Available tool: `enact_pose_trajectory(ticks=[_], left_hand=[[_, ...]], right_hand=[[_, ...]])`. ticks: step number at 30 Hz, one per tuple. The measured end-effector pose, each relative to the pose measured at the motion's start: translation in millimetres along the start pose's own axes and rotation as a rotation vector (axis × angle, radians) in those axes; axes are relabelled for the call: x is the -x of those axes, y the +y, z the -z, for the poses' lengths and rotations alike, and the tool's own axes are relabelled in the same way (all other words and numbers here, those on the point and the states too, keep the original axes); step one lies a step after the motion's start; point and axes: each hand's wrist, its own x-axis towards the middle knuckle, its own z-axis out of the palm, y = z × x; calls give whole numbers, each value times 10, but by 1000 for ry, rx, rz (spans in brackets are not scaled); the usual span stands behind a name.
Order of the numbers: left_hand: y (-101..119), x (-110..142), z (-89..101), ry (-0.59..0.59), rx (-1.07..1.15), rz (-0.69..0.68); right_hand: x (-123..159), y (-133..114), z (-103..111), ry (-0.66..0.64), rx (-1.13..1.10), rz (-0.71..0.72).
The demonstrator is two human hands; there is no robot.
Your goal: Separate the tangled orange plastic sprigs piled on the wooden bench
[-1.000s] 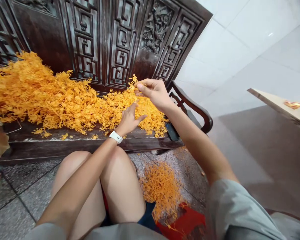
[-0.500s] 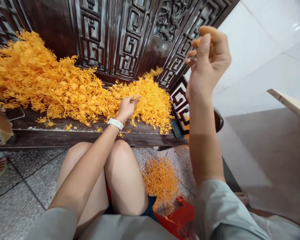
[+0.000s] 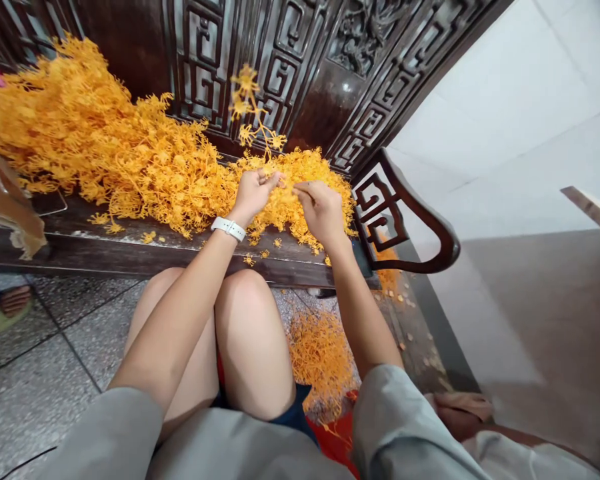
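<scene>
My left hand (image 3: 253,193), with a white watch (image 3: 229,229) on its wrist, is closed on a branched yellow plastic flower sprig (image 3: 261,127). Several spidery flower pieces hang off the sprig's thin stems, standing up above the fingers. Just to the right, my right hand (image 3: 323,208) is pinched, its fingertips pointing at the left hand's; whatever lies between them is too small to make out. Beneath both hands spreads a pile of loose yellow flower pieces (image 3: 305,167). A larger heap of branched yellow sprigs (image 3: 110,147) lies to the left on the wooden bench (image 3: 190,263).
A carved backrest (image 3: 305,40) rises behind the bench, with a curved armrest (image 3: 445,247) at right. Orange stems (image 3: 320,353) lie on the floor beside my knees, near a red bag-like item (image 3: 337,440). Torn cardboard (image 3: 10,193) and another person's foot (image 3: 15,300) are at left.
My right hand has come down and left from high on the right to beside my left hand. A sprig now stands up from my left hand. The view has shifted slightly.
</scene>
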Motion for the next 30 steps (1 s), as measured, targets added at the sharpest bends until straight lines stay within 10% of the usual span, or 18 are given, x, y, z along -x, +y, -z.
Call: enact_pose_trajectory(ticks=[4, 9, 13, 16, 20, 23, 26, 30], left_hand=[[-49, -136, 130, 197, 2, 106], [-74, -283, 318, 349, 72, 188], [-30, -319, 411, 382, 56, 256], [49, -290, 416, 315, 37, 223], [171, -220, 383, 182, 22, 182], [205, -202, 386, 81, 9, 169], [186, -197, 413, -29, 45, 154], [188, -129, 419, -94, 76, 173]], right_hand=[[159, -419, -14, -104, -151, 132], [328, -1116, 324, -560, -572, 326], [324, -1163, 612, -965, -891, 353], [387, -861, 581, -587, -1264, 182], [560, -554, 331, 274, -1409, -622], [653, -597, 159, 316, -1491, -952], [640, -703, -17, 236, -1461, -987], [520, -612, -308, 303, -765, -850]])
